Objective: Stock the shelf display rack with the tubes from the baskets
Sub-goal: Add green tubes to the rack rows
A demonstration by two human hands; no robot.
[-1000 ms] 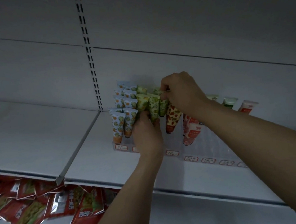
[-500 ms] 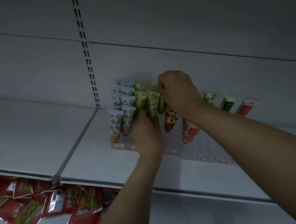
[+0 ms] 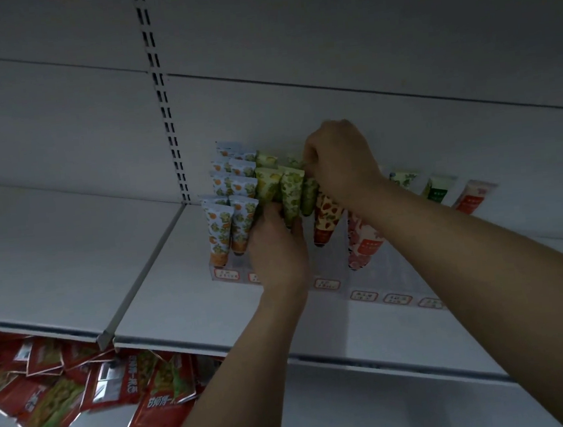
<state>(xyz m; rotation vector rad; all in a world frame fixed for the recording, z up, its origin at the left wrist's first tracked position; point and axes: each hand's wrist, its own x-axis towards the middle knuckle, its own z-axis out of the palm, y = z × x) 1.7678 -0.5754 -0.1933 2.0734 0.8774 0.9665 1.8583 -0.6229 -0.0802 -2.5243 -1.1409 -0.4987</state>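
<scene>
A clear tiered display rack (image 3: 398,279) stands on the white shelf (image 3: 177,292), against the back wall. It holds orange-flower tubes (image 3: 218,235) at its left, green tubes (image 3: 292,191) in the middle, and red tubes (image 3: 325,221) to the right. My left hand (image 3: 276,248) grips the lower ends of the green tubes from below. My right hand (image 3: 338,159) is curled over the top of a green tube (image 3: 309,193) at the rack's upper row and pinches it. The baskets are out of view.
Single tubes (image 3: 437,189) stand along the rack's back row at the right. Red snack packets (image 3: 83,380) fill the shelf below at the left. A slotted upright (image 3: 162,97) runs up the back wall. The left shelf bay (image 3: 54,256) is bare.
Both hands have stayed on the green tubes; the right hand has shifted slightly up along the top row. The camera view has drifted a little.
</scene>
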